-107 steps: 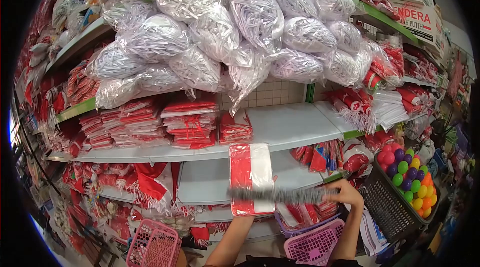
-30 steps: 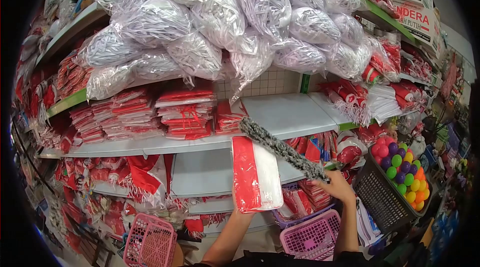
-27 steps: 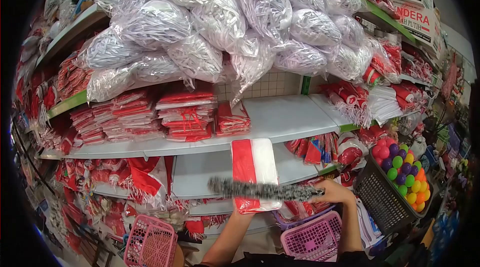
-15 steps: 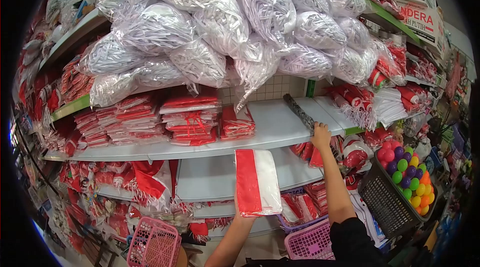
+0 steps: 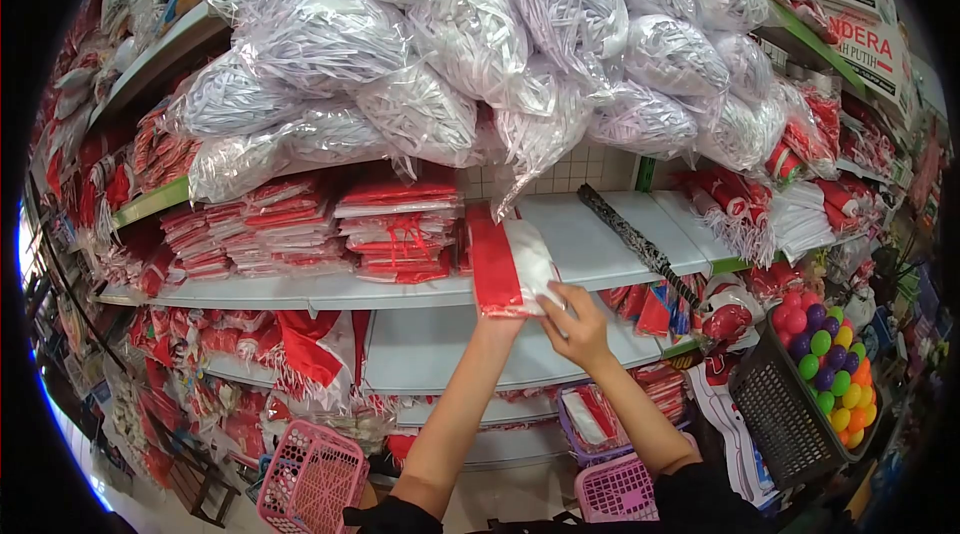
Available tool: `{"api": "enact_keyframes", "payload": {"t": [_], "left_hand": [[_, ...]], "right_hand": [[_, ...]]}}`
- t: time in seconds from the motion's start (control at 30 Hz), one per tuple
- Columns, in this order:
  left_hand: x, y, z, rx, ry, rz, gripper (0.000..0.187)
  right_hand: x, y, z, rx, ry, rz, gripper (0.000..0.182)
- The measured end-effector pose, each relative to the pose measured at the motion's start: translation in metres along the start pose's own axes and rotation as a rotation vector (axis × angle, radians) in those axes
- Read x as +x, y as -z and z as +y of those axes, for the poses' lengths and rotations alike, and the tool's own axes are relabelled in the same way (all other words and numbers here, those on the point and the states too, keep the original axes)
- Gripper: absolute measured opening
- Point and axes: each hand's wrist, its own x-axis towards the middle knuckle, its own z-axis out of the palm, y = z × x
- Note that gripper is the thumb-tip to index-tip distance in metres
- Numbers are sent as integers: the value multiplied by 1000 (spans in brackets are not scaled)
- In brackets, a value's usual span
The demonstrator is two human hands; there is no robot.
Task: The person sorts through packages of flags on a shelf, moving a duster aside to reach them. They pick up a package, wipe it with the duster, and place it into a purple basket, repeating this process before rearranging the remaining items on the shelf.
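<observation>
A folded red-and-white flag in a clear plastic packet (image 5: pixel 505 259) is held at the front of the middle shelf, beside the stacked packets. My left hand (image 5: pixel 498 327) grips it from below, its fingers mostly hidden behind it. With thumb and fingers, my right hand (image 5: pixel 578 329) holds the packet's lower right corner. To the right, a long grey-and-black fluffy duster (image 5: pixel 630 239) lies slanted over the shelf, one end past the front edge, touched by neither hand.
Stacks of red-and-white packets (image 5: pixel 398 229) fill the shelf (image 5: pixel 570 219) at left. Bags of white strips (image 5: pixel 480 44) bulge overhead. Below stand a pink basket (image 5: pixel 312 474) and a dark crate (image 5: pixel 780 424) of coloured balls. Rolled flags (image 5: pixel 725 209) lie at right.
My right hand has let go of the duster and moved left onto the packet. My left hand has raised the packet towards the shelf and its stacks.
</observation>
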Motion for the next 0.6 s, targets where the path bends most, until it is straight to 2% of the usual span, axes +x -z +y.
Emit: {"api": "enact_keyframes", "payload": {"t": [0.1, 0.2, 0.23, 0.47, 0.6], "left_hand": [[-1, 3, 4, 34, 18, 1, 47], [-9, 5, -5, -29, -34, 478, 52], [-13, 8, -5, -31, -1, 406, 54], [-15, 18, -2, 242, -94, 448, 48], [-22, 27, -20, 406, -91, 427, 45]], "right_hand": [[12, -34, 18, 44, -78, 117, 26], [18, -70, 42, 63, -173, 120, 24], [21, -79, 47, 134, -274, 83, 24], [29, -117, 75, 181, -396, 1, 24], [19, -85, 54, 130, -455, 77, 26]]}}
